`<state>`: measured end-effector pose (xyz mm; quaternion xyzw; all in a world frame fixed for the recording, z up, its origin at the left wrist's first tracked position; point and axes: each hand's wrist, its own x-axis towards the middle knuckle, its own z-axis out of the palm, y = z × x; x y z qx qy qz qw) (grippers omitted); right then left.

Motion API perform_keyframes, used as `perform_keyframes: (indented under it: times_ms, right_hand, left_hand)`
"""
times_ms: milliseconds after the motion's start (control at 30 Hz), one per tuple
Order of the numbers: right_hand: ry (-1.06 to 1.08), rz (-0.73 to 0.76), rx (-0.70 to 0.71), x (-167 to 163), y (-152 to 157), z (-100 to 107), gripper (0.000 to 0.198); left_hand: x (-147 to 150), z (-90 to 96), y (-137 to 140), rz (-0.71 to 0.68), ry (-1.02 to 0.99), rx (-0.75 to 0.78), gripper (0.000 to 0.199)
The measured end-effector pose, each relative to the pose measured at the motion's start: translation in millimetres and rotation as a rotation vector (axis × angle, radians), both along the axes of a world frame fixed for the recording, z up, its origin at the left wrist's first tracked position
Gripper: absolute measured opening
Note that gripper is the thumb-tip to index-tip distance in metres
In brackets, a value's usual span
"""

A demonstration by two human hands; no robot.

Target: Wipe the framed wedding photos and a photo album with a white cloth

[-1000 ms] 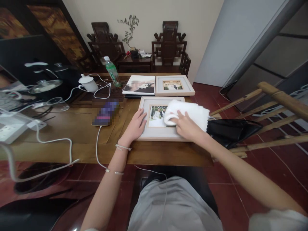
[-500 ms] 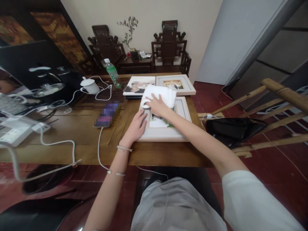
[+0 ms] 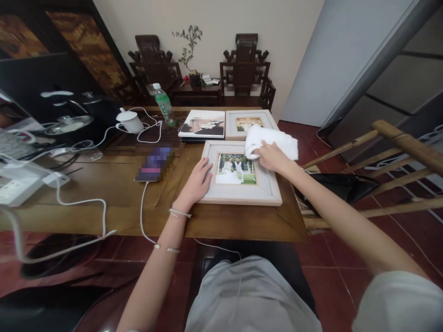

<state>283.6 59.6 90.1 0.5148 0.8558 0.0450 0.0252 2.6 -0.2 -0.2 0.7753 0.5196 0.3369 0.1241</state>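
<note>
A white picture frame (image 3: pixel 270 191) with a photo of two people lies flat on the wooden table. My left hand (image 3: pixel 200 180) rests on its left border, fingers stretched out and holding nothing. At the frame's upper right corner, my right hand (image 3: pixel 273 156) has its fingers closed on a folded white towel (image 3: pixel 272 137). The towel covers that corner and hangs past the right side of the frame. Just behind lie a second white frame (image 3: pixel 232 131), partly under the towel, and a white-edged photo panel (image 3: pixel 204 122) stacked on something dark.
On the table (image 3: pixel 228 221) to the left are a phone (image 3: pixel 154 165) on a charging cable, a green-labelled bottle (image 3: pixel 164 106), a lidded white cup (image 3: pixel 130 122) and a power strip (image 3: pixel 17 186). A wooden chair (image 3: pixel 401 136) with a black bag (image 3: pixel 341 186) stands at the right.
My right hand has slid the towel rightward from the frame's upper left and middle to its upper right corner, uncovering the photo. My left hand stays on the left border.
</note>
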Motion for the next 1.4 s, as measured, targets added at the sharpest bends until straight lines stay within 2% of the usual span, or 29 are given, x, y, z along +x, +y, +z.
perform_keyframes:
  times_ms: [100, 233, 333, 433, 533, 700, 800, 900, 1000, 1100, 1200, 1300, 1400]
  right_hand:
    - [-0.023, 0.075, -0.025, 0.7, -48.7, -3.2, 0.051]
    - [-0.027, 0.133, -0.175, -15.5, -123.8, 6.6, 0.058]
    - [0.051, 0.263, -0.253, -28.8, -153.1, 15.2, 0.059]
    - [0.111, 0.337, -0.277, -38.0, -143.4, 10.8, 0.061]
    - [0.169, 0.290, -0.255, -39.1, -101.5, -3.1, 0.064]
    - [0.236, 0.101, -0.003, -30.3, -13.9, -19.3, 0.069]
    - [0.208, 0.057, 0.033, -32.5, 11.8, -22.3, 0.067]
    - [0.129, 0.085, -0.021, -41.3, -1.6, -22.1, 0.067]
    - [0.086, 0.169, -0.116, -48.0, -47.3, -14.5, 0.066]
    - [0.084, 0.251, -0.280, -49.7, -100.8, 0.7, 0.067]
    - [0.096, 0.373, -0.337, -52.8, -137.5, 12.9, 0.065]
    - [0.110, 0.465, -0.307, -61.4, -143.9, 11.2, 0.059]
    - [0.132, 0.424, -0.265, -72.1, -117.8, -1.9, 0.061]
  left_hand:
    - [0.7, 1.3, -0.6, 0.002, 0.011, -0.002, 0.044]
    - [1.8, 3.2, -2.0, 0.007, 0.020, 0.007, 0.046]
    - [1.6, 3.4, -2.2, 0.011, 0.024, 0.001, 0.046]
    - [0.4, 2.8, -1.5, 0.013, 0.018, -0.006, 0.044]
    - [-1.0, 2.2, -0.8, 0.008, 0.011, -0.006, 0.044]
    - [-2.9, 1.6, -0.8, 0.003, 0.000, -0.005, 0.043]
    - [-3.6, 2.0, -1.2, 0.001, -0.005, -0.004, 0.043]
    - [-3.0, 2.7, -1.6, 0.001, 0.003, 0.000, 0.043]
    - [-1.4, 2.6, -1.6, 0.000, 0.019, 0.004, 0.044]
    - [-0.4, 1.4, -1.2, -0.004, 0.017, 0.005, 0.044]
    - [-0.2, 1.0, -1.4, -0.004, 0.004, 0.004, 0.044]
    - [0.3, 3.2, -2.9, -0.007, -0.033, -0.001, 0.049]
    - [2.8, 8.2, -5.6, 0.021, -0.104, -0.024, 0.059]
